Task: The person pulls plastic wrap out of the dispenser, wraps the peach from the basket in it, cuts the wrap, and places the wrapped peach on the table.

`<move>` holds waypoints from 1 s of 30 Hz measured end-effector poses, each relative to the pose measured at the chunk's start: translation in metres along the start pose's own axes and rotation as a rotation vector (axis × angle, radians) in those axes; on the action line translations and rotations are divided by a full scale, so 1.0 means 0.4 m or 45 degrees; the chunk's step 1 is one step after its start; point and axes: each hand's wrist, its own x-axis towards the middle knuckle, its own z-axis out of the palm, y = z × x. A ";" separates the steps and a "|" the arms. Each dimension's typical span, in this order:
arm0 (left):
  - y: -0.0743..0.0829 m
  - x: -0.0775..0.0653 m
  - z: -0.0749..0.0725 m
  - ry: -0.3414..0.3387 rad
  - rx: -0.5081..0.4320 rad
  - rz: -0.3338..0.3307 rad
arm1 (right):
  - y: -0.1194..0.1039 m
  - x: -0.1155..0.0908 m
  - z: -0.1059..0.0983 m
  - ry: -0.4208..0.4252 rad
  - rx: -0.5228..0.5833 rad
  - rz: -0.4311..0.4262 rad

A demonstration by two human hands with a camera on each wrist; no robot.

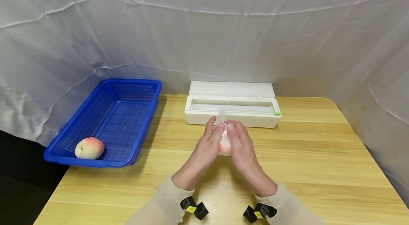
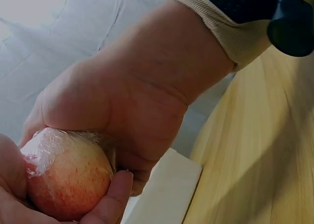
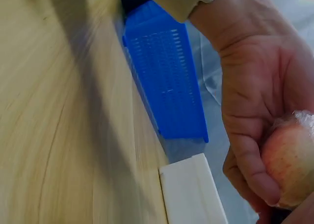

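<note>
Between both hands a peach is held above the table, in front of the white box. Clear plastic film clings to it in crinkles, and a loose bit of film sticks up beyond the fingertips. My left hand grips the peach from the left, its thumb along the top. From the other side my right hand grips it too, with fingers curled round its underside in the wrist views. The palms hide much of the fruit in the head view.
A white cling film box stands at the table's back with its lid raised and a roll inside. At the left, a blue plastic basket holds another peach in its near corner. A grey curtain hangs behind the table.
</note>
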 end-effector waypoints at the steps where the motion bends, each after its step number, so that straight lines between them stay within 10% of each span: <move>1: 0.002 0.001 -0.001 -0.008 -0.038 -0.009 | 0.004 -0.001 0.000 0.005 0.015 -0.025; 11: 0.022 -0.010 0.003 -0.186 -0.435 -0.088 | 0.065 0.007 0.002 0.325 -0.073 -0.760; 19: 0.027 -0.005 -0.024 -0.163 -0.572 -0.124 | 0.045 0.021 -0.016 0.118 0.106 -0.410; 30: 0.009 0.017 -0.041 -0.082 -0.184 -0.061 | -0.004 0.030 -0.033 -0.241 0.079 0.117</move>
